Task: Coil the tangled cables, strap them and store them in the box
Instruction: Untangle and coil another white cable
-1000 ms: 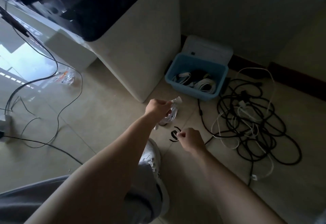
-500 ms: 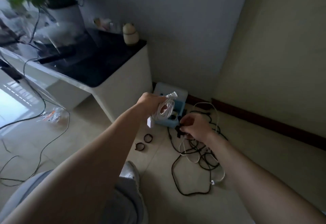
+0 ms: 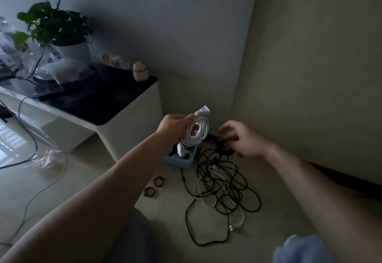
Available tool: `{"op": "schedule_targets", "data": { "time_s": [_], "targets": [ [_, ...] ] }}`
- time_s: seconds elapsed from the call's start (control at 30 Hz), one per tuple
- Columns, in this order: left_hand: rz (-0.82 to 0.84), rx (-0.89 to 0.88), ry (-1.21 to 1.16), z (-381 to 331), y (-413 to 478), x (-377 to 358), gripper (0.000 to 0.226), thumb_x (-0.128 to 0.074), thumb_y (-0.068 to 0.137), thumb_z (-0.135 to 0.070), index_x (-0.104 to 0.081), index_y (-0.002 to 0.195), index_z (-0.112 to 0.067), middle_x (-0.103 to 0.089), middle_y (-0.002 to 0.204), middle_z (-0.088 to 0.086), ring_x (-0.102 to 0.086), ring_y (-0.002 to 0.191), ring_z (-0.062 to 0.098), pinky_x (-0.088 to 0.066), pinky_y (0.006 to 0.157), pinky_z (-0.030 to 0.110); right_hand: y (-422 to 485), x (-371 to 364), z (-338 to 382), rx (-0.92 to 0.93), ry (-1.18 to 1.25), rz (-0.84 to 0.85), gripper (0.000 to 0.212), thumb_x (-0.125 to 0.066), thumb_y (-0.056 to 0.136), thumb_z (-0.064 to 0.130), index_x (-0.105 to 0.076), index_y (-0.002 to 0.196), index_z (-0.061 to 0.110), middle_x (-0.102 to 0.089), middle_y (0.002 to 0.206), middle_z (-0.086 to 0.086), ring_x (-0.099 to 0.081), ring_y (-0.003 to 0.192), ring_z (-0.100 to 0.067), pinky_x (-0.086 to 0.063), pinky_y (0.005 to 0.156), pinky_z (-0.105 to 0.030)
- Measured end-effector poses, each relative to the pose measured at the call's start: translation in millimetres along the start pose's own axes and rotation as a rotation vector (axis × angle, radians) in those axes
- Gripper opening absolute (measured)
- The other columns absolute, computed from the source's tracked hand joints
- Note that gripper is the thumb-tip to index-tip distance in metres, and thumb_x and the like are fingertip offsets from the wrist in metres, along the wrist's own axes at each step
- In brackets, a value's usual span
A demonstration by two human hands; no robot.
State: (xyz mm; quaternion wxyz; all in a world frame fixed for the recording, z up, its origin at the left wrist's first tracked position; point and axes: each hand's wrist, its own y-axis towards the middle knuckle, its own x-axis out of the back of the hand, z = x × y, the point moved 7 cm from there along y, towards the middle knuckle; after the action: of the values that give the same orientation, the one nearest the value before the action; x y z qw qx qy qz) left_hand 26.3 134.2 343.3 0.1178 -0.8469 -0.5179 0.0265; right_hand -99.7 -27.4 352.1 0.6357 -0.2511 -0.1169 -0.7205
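My left hand [image 3: 173, 127] grips a coiled white cable [image 3: 197, 131], held up in the air with its plug end pointing up and right. To its right my right hand [image 3: 240, 138] pinches a small black strap [image 3: 224, 145], blurred. Below the coil sits the blue box [image 3: 187, 160], mostly hidden by the coil and my arm. A tangle of black and white cables [image 3: 221, 188] lies on the floor to the box's right. Two black strap rings [image 3: 154, 187] lie on the tiles left of the tangle.
A white cabinet with a dark top [image 3: 115, 105] stands at left, carrying a potted plant [image 3: 60, 33] and a small jar [image 3: 140, 72]. Thin black wires [image 3: 31, 198] trail over the floor at left. Walls meet in a corner behind the box.
The view has tilted upward. My left hand has lifted the white coil higher, and my right hand has picked a black strap off the floor and raised it beside the coil.
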Motion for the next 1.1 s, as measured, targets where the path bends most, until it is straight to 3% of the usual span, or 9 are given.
{"op": "schedule_targets", "data": {
  "time_s": [0.1, 0.27, 0.37, 0.43, 0.67, 0.83, 0.97, 1.1],
  "targets": [
    [-0.01, 0.033, -0.111, 6.8, -2.3, -7.7, 0.024, -0.07, 0.094, -0.024, -0.078, 0.08, -0.007, -0.072, 0.08, 0.015, -0.065, 0.064, 0.024, -0.057, 0.072, 0.036, -3.8, 4.4, -9.7, 0.005, 0.033, -0.067, 0.028, -0.059, 0.093, -0.008, -0.064, 0.089, 0.019, -0.073, 0.082, 0.0, -0.062, 0.056, -0.004, -0.042, 0.04, -0.016],
    [-0.004, -0.011, -0.138, 0.1, 0.4, -12.5, 0.028, -0.068, 0.095, -0.027, -0.077, 0.088, -0.002, -0.071, 0.083, 0.015, -0.063, 0.071, 0.024, -0.053, 0.072, 0.036, 1.7, 23.6, -2.8, 0.049, 0.059, -0.189, 0.018, -0.068, 0.094, 0.008, -0.074, 0.085, 0.024, -0.073, 0.068, 0.011, -0.063, 0.055, 0.002, -0.045, 0.049, -0.013],
    [0.071, 0.005, -0.188, 0.9, 0.1, -17.3, 0.024, -0.067, 0.096, -0.026, -0.078, 0.095, -0.004, -0.071, 0.088, 0.015, -0.065, 0.07, 0.023, -0.054, 0.069, 0.033, 3.7, 27.1, -5.5, 0.039, 0.051, -0.206, 0.014, -0.072, 0.092, 0.014, -0.074, 0.084, 0.025, -0.075, 0.071, 0.002, -0.065, 0.054, -0.007, -0.05, 0.049, -0.022],
    [0.113, 0.018, -0.2, 3.1, -1.2, -24.4, 0.024, -0.066, 0.096, -0.025, -0.077, 0.1, -0.004, -0.071, 0.092, 0.017, -0.065, 0.077, 0.026, -0.053, 0.076, 0.037, 4.8, 26.8, -5.6, 0.043, 0.051, -0.217, 0.013, -0.074, 0.09, 0.015, -0.074, 0.082, 0.025, -0.075, 0.074, -0.001, -0.066, 0.053, -0.012, -0.053, 0.049, -0.025],
    [0.212, 0.004, -0.247, 2.1, -6.3, -42.9, 0.027, -0.062, 0.098, -0.024, -0.075, 0.108, -0.002, -0.071, 0.095, 0.018, -0.066, 0.082, 0.027, -0.054, 0.083, 0.04, 12.1, 22.8, -4.8, 0.022, 0.111, -0.236, 0.01, -0.071, 0.092, 0.019, -0.068, 0.083, 0.015, -0.07, 0.065, 0.002, -0.061, 0.051, -0.014, -0.05, 0.043, -0.029],
    [0.244, -0.009, -0.278, 5.4, -11.7, -56.9, 0.027, -0.061, 0.099, -0.022, -0.073, 0.11, 0.0, -0.072, 0.094, 0.019, -0.067, 0.083, 0.029, -0.056, 0.078, 0.036, 9.5, 16.7, -1.6, -0.002, 0.148, -0.268, 0.011, -0.073, 0.089, 0.014, -0.068, 0.078, 0.014, -0.073, 0.075, -0.014, -0.066, 0.056, -0.027, -0.056, 0.052, -0.039],
    [0.185, -0.052, -0.269, 4.3, -14.2, -59.4, 0.025, -0.064, 0.098, -0.024, -0.076, 0.108, -0.005, -0.074, 0.095, 0.015, -0.069, 0.084, 0.025, -0.055, 0.081, 0.037, 7.8, 24.1, -2.6, -0.03, 0.134, -0.392, 0.019, -0.08, 0.083, 0.023, -0.068, 0.069, 0.015, -0.073, 0.07, -0.013, -0.061, 0.047, -0.024, -0.045, 0.038, -0.027],
    [0.096, -0.104, -0.228, 2.1, -16.0, -55.5, 0.021, -0.067, 0.096, -0.027, -0.078, 0.104, -0.011, -0.076, 0.096, 0.015, -0.07, 0.088, 0.027, -0.056, 0.092, 0.048, 5.1, 30.5, -5.7, -0.086, 0.059, -0.432, 0.038, -0.085, 0.075, 0.045, -0.068, 0.068, 0.012, -0.072, 0.062, -0.003, -0.054, 0.039, -0.011, -0.04, 0.039, -0.023]
  ]
}}
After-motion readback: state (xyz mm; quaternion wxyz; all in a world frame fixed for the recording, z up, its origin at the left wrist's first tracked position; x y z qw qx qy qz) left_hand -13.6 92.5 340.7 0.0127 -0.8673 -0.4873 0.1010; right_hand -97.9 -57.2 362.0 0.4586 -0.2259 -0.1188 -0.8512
